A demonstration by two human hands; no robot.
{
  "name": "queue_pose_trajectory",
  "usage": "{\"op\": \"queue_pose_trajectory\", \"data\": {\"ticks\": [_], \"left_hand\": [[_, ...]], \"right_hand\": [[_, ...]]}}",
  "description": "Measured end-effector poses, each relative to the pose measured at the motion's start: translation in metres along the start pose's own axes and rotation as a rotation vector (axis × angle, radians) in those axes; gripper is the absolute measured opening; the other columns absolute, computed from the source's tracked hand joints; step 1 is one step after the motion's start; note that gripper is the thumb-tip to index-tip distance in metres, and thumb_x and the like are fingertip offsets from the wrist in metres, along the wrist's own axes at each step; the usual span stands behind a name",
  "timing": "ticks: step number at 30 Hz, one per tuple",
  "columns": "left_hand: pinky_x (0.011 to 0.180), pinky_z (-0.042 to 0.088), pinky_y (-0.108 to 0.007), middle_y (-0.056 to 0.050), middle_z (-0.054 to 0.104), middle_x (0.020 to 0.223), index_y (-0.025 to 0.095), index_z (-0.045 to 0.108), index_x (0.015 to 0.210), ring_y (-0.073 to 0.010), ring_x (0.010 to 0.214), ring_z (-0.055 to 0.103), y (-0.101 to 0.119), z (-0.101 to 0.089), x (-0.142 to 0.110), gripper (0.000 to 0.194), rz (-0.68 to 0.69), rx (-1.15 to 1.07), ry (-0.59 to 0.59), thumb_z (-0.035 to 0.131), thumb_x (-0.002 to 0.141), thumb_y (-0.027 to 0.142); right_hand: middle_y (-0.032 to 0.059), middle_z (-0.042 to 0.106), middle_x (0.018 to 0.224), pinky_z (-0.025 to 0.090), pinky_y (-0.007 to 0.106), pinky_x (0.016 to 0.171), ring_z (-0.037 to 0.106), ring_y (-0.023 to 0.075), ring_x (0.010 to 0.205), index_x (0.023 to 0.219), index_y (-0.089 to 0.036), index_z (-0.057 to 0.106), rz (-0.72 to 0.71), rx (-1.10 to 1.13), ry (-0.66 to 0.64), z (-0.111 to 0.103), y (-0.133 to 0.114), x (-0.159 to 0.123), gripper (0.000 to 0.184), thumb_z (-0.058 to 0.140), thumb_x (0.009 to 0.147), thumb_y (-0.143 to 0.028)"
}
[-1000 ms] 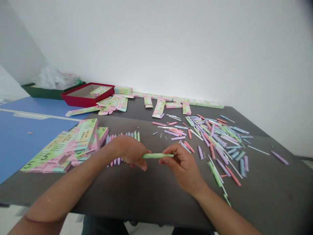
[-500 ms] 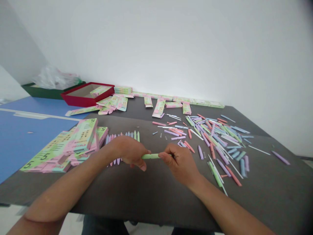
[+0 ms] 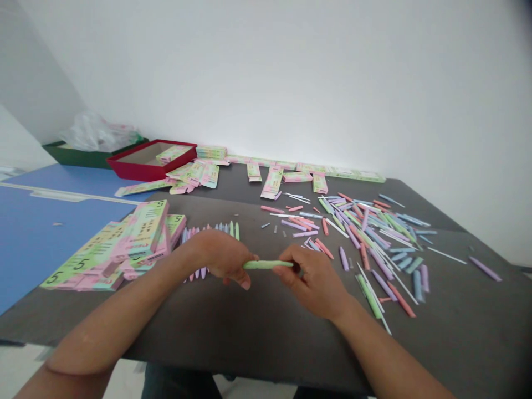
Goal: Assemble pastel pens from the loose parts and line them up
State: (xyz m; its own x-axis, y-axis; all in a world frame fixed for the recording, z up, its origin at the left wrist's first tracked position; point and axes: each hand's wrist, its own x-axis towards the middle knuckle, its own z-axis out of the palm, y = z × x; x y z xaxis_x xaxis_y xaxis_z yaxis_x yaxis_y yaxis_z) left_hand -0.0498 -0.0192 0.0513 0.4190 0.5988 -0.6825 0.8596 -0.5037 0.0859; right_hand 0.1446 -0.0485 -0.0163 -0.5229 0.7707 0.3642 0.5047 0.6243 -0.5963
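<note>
Table [image 3: 249, 338]: your dark work surface, with a blue surface [image 3: 37, 238] adjoining on your left.
Loose parts [image 3: 372, 255]: spread over the right side; many coloured barrels and thin white rods [image 3: 446, 255] lie apart, unjoined. By appearance, this is the larger share, unfinished.
Box stack [image 3: 143, 230]: printed boxes piled at your left, beside your forearm; you cannot tell from here whether they are filled.
Green tray [image 3: 77, 159]: far left, carrying a clear bag [image 3: 97, 133].
Red tray [image 3: 139, 170]: beside the green tray, one printed box [image 3: 173, 153] inside.
Left hand [image 3: 226, 256]: fingers closed on the left end of the green pen; thumb extended downward, exact contact partly hidden.
Right hand [image 3: 318, 281]: thumb and forefinger pinch the right end; remaining fingers curled.
Pen row [image 3: 237, 230]: side by side behind and below your left wrist; these look complete, though your arm hides some.
Green pen [image 3: 264, 265]: horizontal above the table, between both hands; it looks nearly whole, but full closure cannot be confirmed.
</note>
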Motion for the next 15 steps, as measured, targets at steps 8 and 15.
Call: {"op": "queue_pose_trajectory", "data": {"ticks": [8,15], "left_hand": [[0.047,0.033,-0.025,-0.003,0.073,0.076,0.025,0.061,0.112,-0.0204,0.067,0.064,0.0001,0.0006,0.0014,0.038,0.027,-0.026,-0.007,0.057,0.078,0.041],[0.047,0.034,-0.025,-0.003,0.073,0.077,0.025,0.061,0.114,-0.0202,0.067,0.064,0.0011,-0.0001,0.0018,0.039,0.044,-0.025,-0.012,0.057,0.079,0.042]], "right_hand": [[-0.0012,0.057,0.070,0.032,0.023,0.054,0.050,0.0114,0.058,0.096,-0.020,0.053,0.004,0.069,-0.032,-0.0036,0.0002,-0.0001,0.020,0.055,0.083,-0.035],[-0.0007,0.058,0.074,0.031,0.024,0.054,0.049,0.0113,0.059,0.098,-0.019,0.053,-0.030,0.064,-0.040,-0.0041,0.0012,0.0008,0.026,0.055,0.083,-0.041]]}}
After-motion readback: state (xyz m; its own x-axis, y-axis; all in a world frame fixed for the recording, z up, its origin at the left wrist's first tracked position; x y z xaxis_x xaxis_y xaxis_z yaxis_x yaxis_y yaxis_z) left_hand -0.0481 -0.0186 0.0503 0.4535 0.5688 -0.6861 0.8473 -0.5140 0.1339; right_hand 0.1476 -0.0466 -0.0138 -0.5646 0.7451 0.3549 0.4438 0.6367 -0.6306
